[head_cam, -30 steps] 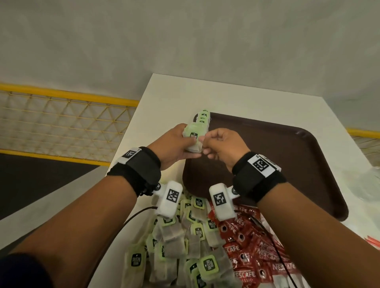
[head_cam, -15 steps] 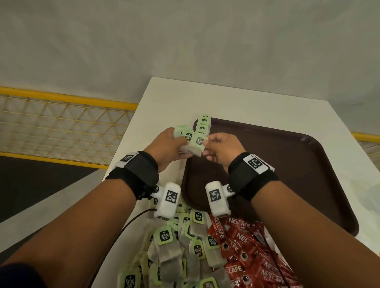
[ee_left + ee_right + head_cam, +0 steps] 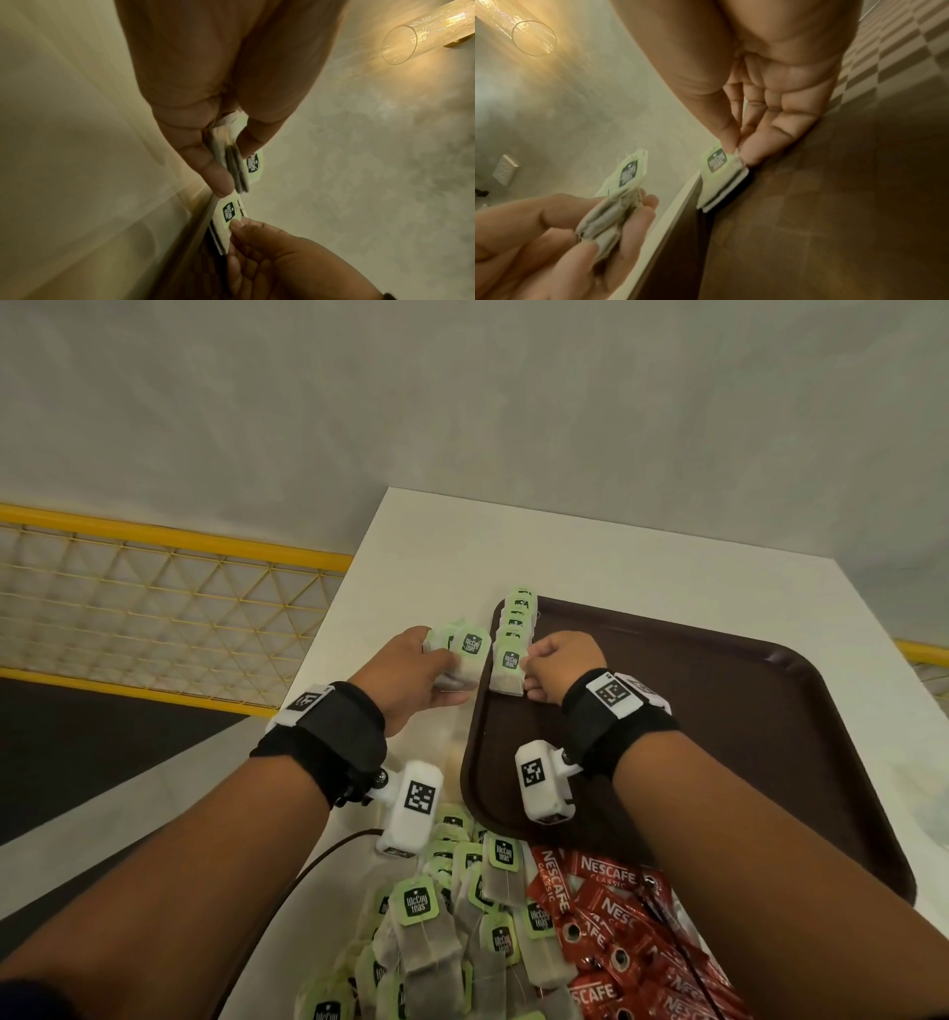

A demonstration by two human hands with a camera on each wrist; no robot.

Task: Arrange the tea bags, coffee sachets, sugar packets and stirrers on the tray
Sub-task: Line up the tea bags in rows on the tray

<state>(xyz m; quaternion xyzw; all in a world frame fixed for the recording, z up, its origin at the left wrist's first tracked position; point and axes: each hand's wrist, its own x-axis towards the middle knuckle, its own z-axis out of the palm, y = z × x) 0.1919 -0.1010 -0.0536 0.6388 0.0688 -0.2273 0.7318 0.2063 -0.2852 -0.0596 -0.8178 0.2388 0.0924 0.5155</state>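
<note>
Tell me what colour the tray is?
The tray is dark brown, seen best in the head view.

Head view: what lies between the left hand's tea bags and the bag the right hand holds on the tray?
Only the tray's raised left rim and a sliver of white table; nothing else, head view shows.

left hand [image 3: 411, 672] fingers curled gripping; right hand [image 3: 557, 662] thumb-finger pinch.
</note>
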